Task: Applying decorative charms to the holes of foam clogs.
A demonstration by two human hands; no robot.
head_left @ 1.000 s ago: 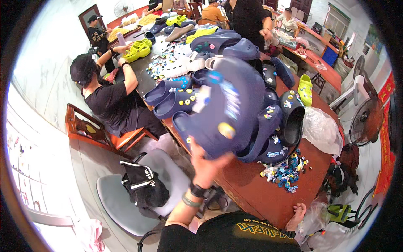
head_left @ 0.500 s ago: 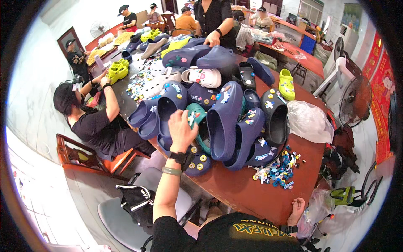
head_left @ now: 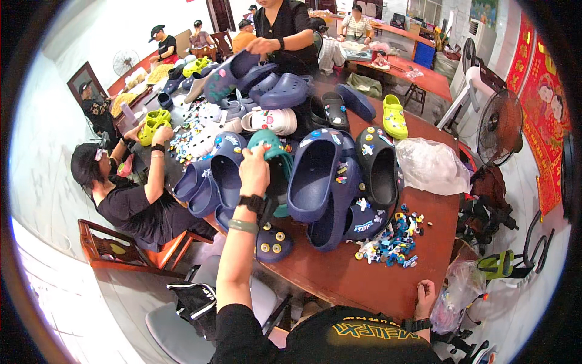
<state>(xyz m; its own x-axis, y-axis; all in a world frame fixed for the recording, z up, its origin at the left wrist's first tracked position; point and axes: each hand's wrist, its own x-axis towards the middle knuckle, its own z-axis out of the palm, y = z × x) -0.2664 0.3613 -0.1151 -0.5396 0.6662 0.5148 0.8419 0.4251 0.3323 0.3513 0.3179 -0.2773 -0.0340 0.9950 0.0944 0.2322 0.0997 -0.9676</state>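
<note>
My left hand [head_left: 254, 173] is closed on a teal green clog [head_left: 280, 182] and has it raised among the pile. Right of the clog a navy clog [head_left: 313, 176] leans on other navy clogs, its opening toward me. A black clog [head_left: 379, 167] with charms stands beside these. Nearer me lies a dark blue clog [head_left: 274, 244] with round yellow-and-white charms. At the table's right edge my right hand [head_left: 426, 294] rests with curled fingers and nothing visible in it. A heap of small colourful shoe charms [head_left: 397, 242] lies between it and the clogs.
A clear plastic bag [head_left: 433, 167] and a lime clog [head_left: 394, 116] lie on the red table [head_left: 339, 276]. Across it a standing person's hand [head_left: 264, 45] handles navy clogs. A seated person at left holds lime clogs [head_left: 153, 126]. A grey chair [head_left: 176, 324] stands near me.
My left hand has taken hold of the teal clog and lifted it out of the pile. The large navy clog has tipped over. The person opposite has raised a navy clog.
</note>
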